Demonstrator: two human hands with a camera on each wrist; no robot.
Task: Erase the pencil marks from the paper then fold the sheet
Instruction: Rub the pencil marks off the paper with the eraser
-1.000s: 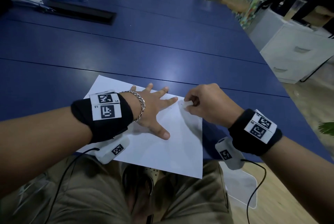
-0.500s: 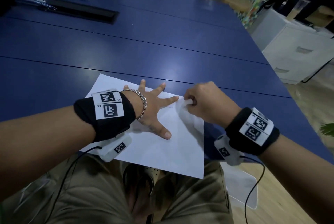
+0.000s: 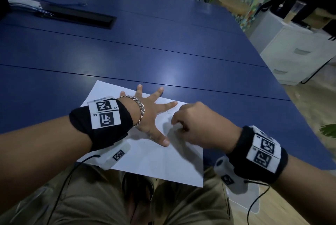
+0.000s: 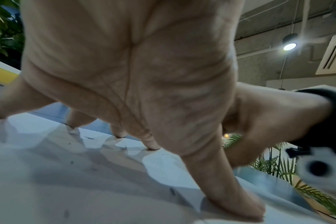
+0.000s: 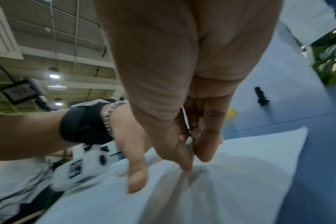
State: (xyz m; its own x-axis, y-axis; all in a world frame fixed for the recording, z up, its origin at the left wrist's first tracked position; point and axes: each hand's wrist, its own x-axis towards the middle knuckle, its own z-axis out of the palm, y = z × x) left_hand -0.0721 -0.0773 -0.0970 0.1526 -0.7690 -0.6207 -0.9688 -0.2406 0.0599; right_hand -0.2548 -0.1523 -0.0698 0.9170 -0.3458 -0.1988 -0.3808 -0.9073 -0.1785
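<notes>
A white sheet of paper (image 3: 163, 166) lies on the blue table (image 3: 163, 52), its near edge hanging over my lap. My left hand (image 3: 154, 114) presses it flat with straight, spread fingers, also seen from beneath in the left wrist view (image 4: 134, 75). My right hand (image 3: 175, 121) is curled, fingertips down on the sheet between the left forefinger and thumb. In the right wrist view its thumb and forefinger pinch a small pale eraser (image 5: 190, 145) against the paper (image 5: 240, 174). Faint pencil marks (image 3: 169, 113) show beside the fingertips. Dark specks (image 4: 89, 137) dot the paper.
A black cable tray (image 3: 78, 18) and a white power strip (image 3: 23, 3) lie at the table's far left. The table's right edge runs close to my right wrist. A white drawer cabinet (image 3: 294, 50) stands beyond it on the right.
My right hand has slid left and toward me from the sheet's far right corner to between the left forefinger and thumb. The left hand stays pressed, fingers spread a little wider.
</notes>
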